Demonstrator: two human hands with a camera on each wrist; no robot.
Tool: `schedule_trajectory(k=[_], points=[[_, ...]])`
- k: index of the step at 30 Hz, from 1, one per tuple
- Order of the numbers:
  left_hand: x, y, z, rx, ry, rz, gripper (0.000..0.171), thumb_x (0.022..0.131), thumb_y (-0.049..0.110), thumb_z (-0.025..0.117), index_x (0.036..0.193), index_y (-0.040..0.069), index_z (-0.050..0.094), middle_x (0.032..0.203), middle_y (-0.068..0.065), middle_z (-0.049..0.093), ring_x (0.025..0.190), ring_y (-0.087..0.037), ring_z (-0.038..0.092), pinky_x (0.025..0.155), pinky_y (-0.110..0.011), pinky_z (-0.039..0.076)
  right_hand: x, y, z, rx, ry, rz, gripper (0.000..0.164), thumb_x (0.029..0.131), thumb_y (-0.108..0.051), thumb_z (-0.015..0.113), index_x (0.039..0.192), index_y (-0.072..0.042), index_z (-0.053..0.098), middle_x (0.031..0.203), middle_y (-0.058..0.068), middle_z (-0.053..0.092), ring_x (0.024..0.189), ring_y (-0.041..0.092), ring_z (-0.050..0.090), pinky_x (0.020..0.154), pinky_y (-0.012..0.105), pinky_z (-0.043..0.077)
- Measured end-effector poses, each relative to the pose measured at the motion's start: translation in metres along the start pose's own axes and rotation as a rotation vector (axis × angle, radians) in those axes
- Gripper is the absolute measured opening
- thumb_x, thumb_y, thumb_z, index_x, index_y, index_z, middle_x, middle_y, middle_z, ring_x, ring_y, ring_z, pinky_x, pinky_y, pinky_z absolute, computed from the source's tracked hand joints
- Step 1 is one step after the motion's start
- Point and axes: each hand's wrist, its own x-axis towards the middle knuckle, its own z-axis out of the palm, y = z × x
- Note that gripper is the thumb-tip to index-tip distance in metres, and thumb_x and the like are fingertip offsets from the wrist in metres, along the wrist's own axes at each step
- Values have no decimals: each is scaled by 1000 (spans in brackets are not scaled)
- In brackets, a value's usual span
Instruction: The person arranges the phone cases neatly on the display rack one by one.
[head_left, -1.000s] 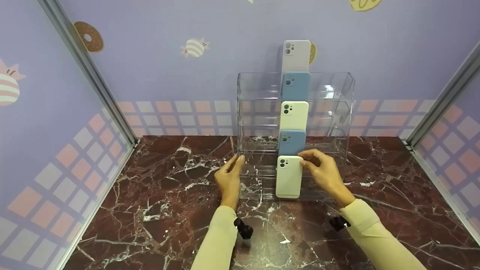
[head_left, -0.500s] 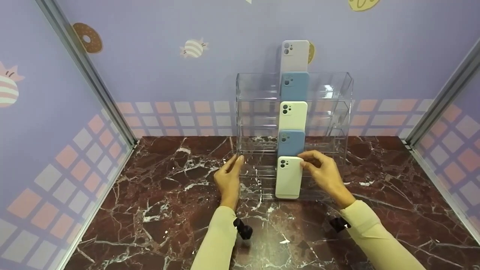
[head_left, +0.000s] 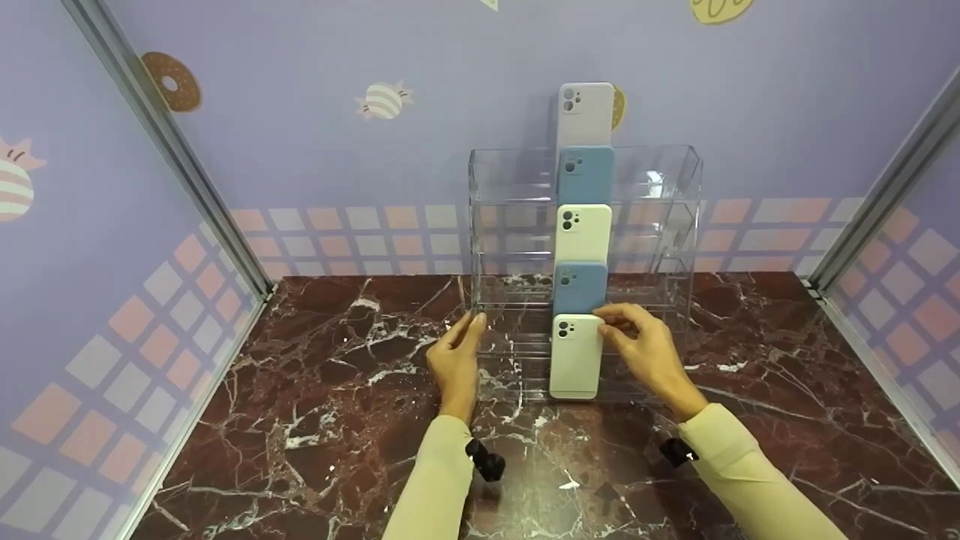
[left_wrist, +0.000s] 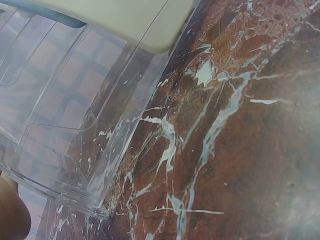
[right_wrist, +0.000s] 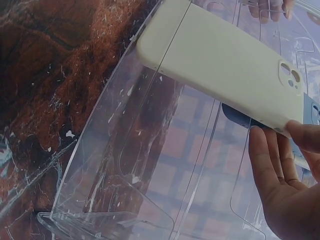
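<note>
A cream phone case stands in the lowest front tier of a clear stepped display rack. My right hand pinches the case's upper right edge, thumb on its face and fingers behind, as the right wrist view shows. My left hand grips the rack's left side edge with thumb and fingers; only a bit of it shows in the left wrist view. Behind rise a blue case, another cream case, a second blue case and a pale lilac-white case, one per tier.
The rack stands on a dark red marbled tabletop, near the lilac back wall. Side walls with metal corner posts close in left and right. Small black devices sit at both wrists.
The head view has shifted slightly, so everything sits a little lower and further left. Both hands keep their places on the phone case and the rack.
</note>
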Motion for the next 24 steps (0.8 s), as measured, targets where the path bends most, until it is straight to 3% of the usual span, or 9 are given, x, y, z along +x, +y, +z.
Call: schedule_trajectory(k=[10,17,21,24], points=[[2,-2,-4,51,-33,-9,35,89,26,89,118,8,82,107,-6,81,99,-16,74,87,-24,56,-4,-2,2,8,35,-24,23,93,6,78,114,1,77,103,12,73,93,27,68,84,21,54],[7,4,-13,166,-69,65,37,90,29,89,118,7,82,103,-8,81,86,-18,71,79,-27,56,-11,-2,-1,-20,58,-85,23,95,1,78,118,1,77,106,10,72,94,27,70,82,22,57],[10,9,-22,282,-110,113,39,89,35,89,118,11,83,110,-6,80,97,-19,74,90,-34,58,-17,-1,-10,-61,51,-89,25,96,-2,77,121,0,76,108,8,71,99,24,69,84,19,56],[12,14,-32,351,-152,194,43,88,37,90,121,11,82,120,-8,78,107,-23,74,100,-41,56,-22,0,-20,-102,57,-110,26,97,-2,76,123,0,75,109,8,71,99,21,68,85,16,54]])
